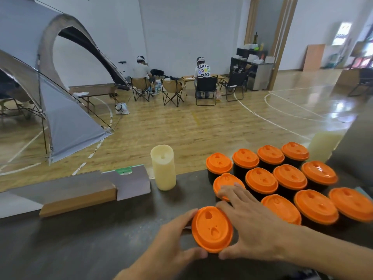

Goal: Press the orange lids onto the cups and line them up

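Several black cups with orange lids stand in rows on the right of the dark table (84,239). The nearest lidded cup (212,229) sits at the front left of the group. My left hand (171,245) cups its left and front edge. My right hand (248,223) holds its right edge with thumb and forefinger, while the other fingers spread back over the lid of the neighbouring cup (226,182). The back row begins with a lidded cup (219,163); the front row continues right with another (281,208). The cup bodies under my hands are hidden.
A cream cylinder (163,167) stands at the table's far edge, left of the cups. A wooden box with a grey flap (96,190) lies further left. Another pale container (323,146) stands behind the cups. Beyond the table: a tent, folding chairs, two seated people.
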Motion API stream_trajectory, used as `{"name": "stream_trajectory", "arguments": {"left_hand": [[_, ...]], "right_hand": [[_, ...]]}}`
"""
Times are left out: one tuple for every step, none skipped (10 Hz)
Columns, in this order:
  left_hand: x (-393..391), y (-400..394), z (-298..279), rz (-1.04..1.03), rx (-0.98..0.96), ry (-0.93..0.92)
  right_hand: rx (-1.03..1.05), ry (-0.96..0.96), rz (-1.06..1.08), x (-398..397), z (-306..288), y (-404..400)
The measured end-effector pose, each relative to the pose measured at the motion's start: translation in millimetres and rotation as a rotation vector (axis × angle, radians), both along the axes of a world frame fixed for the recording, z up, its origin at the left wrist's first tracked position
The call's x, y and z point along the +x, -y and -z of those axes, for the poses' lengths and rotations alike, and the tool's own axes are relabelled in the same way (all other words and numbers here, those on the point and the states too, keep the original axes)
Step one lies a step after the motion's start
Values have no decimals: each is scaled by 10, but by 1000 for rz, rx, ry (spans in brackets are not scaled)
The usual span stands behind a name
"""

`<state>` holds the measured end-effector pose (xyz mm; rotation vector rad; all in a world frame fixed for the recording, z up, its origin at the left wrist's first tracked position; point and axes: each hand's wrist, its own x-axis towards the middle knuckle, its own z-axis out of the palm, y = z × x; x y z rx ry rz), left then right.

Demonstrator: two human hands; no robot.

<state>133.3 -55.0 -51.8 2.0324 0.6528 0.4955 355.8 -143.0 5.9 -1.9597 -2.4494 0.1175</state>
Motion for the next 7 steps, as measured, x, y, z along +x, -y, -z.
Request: {"name": "stream_trajectory", "arguments": {"left_hand": [[352, 122, 56, 13, 27, -31], [580, 162, 124, 23, 37, -116], [687, 160, 171, 11, -4, -126], [740, 154, 183, 5, -25, -101], [761, 155, 168, -10, -17, -96], [785, 143, 178, -20, -10, -133], [766, 179, 137, -37, -12, -181]], "right_hand": [[-29, 69, 92, 243, 23, 239], [-30, 110, 117, 406, 68, 322], [-25, 125, 114, 512, 102, 328], [-61, 121, 121, 582, 109, 311], [-88, 128, 125, 618, 87, 285], [-113, 144, 137, 628, 96, 267], [-158, 151, 162, 606, 46, 303]]}}
